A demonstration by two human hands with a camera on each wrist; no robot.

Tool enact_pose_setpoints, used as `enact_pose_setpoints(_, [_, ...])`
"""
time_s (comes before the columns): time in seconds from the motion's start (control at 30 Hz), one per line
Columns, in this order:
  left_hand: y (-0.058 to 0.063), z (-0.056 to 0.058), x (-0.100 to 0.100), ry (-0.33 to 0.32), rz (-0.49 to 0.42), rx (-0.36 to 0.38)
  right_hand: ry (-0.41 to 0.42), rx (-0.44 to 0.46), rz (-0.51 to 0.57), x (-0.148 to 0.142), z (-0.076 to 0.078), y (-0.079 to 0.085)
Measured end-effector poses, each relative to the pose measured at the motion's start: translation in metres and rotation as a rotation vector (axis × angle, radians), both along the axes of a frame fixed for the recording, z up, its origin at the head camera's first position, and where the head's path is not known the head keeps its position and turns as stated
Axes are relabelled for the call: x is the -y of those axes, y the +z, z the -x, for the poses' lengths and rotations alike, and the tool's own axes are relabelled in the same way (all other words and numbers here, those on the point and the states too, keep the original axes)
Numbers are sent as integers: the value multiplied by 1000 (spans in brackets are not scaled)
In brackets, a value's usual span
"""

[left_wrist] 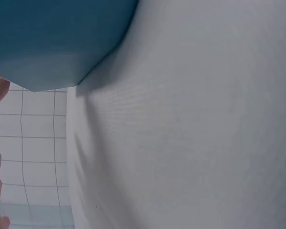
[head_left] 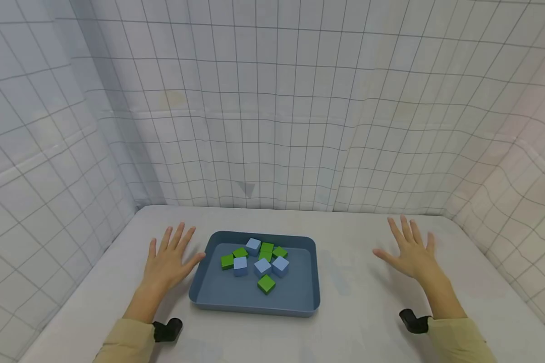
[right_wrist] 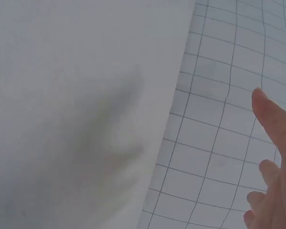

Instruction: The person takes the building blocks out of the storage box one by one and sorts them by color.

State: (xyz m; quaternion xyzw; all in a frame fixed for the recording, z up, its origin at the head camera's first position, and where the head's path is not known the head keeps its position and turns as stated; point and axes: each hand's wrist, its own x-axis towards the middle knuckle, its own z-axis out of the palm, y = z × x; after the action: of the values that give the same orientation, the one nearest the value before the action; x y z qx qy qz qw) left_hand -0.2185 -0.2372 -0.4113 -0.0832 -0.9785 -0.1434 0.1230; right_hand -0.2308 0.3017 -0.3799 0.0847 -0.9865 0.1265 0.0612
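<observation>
Fingers [head_left: 178, 236] spread, pinching nothing. Close packing toward the far edge of one blue-grey tray [head_left: 295, 292] could let a careless pinch jostle neighbours among the six green cubes [head_left: 266, 284] and four light-blue cubes [head_left: 280, 266]. Left hand [head_left: 165, 267] is just beside the tray's left edge, contact unclear; right hand [head_left: 412, 257] is near the tabletop's [head_left: 354, 327] far right corner.

And it's a soft, cool, even light over my white table [head_left: 354, 322], with just faint smudges of shadow beside my left hand [head_left: 165, 262] and my right hand [head_left: 413, 254]! The blocks [head_left: 266, 284] read clearly, a touch soft at the edges. Look at the gridded walls [head_left: 277, 101]: lines bend and slant towards the sides, pinkish at far right. Down in my left wrist view it's greyer, the tray [left_wrist: 42, 52] dark, shading the table along its edge. In my right wrist view: haze, low contrast, a blurry finger-shaped shadow across the white!
</observation>
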Motion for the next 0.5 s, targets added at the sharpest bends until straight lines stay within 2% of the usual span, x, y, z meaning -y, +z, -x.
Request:
enact_pose_setpoints(0.1, [0, 2, 0, -10, -99, -43, 56, -116, 87, 4, 5, -3])
enact_pose_setpoints(0.27, [0, 0, 1, -36, -426, -88, 224, -251, 349, 17, 15, -9])
enact_pose_setpoints(0.33, [0, -2, 1, -49, -555, -94, 280, -261, 448, 24, 18, -11])
enact_pose_setpoints(0.5, [0, -8, 2, -65, -764, -100, 366, -203, 662, 46, 18, -8])
